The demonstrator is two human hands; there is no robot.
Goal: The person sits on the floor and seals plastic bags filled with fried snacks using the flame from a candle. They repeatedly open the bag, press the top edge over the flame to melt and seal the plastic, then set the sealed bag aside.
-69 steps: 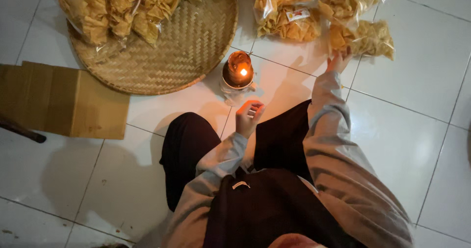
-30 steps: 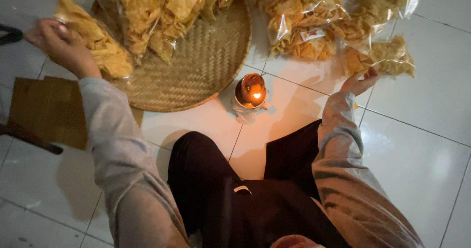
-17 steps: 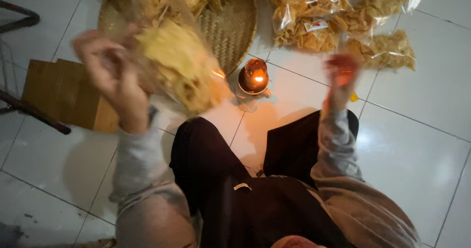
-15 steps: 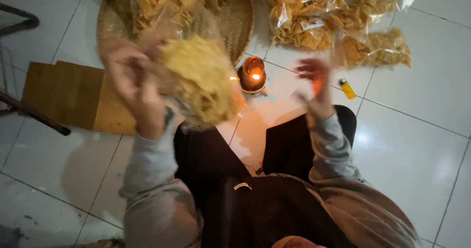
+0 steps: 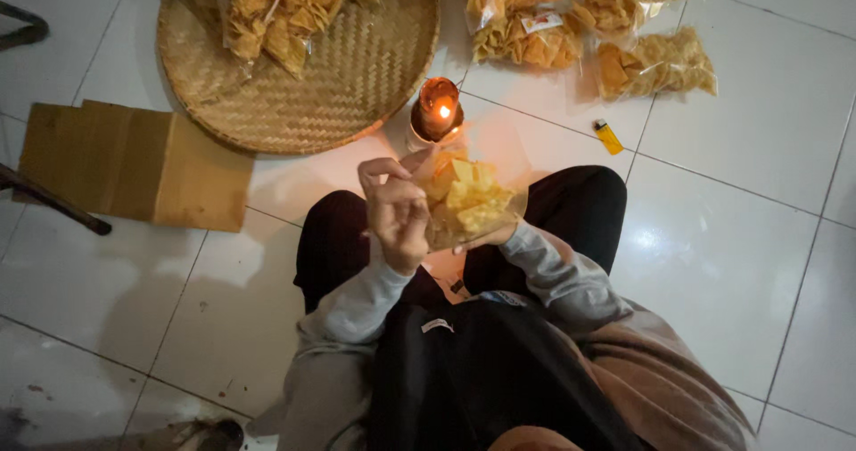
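The floor (image 5: pixel 731 264) is white tile with thin dark joints, glossy where the flame catches it. A round woven tray (image 5: pixel 343 77) lies on it at the top left, with a bag of chips (image 5: pixel 267 10) resting on the tray. Just beside the tray's lower right edge stands a small lamp (image 5: pixel 437 112) with a lit flame. More bags of chips (image 5: pixel 580 28) lie straight on the tiles at the top right, and a yellow lighter (image 5: pixel 609 136) lies near them. A flattened piece of cardboard (image 5: pixel 134 161) lies at the left, below the tray.
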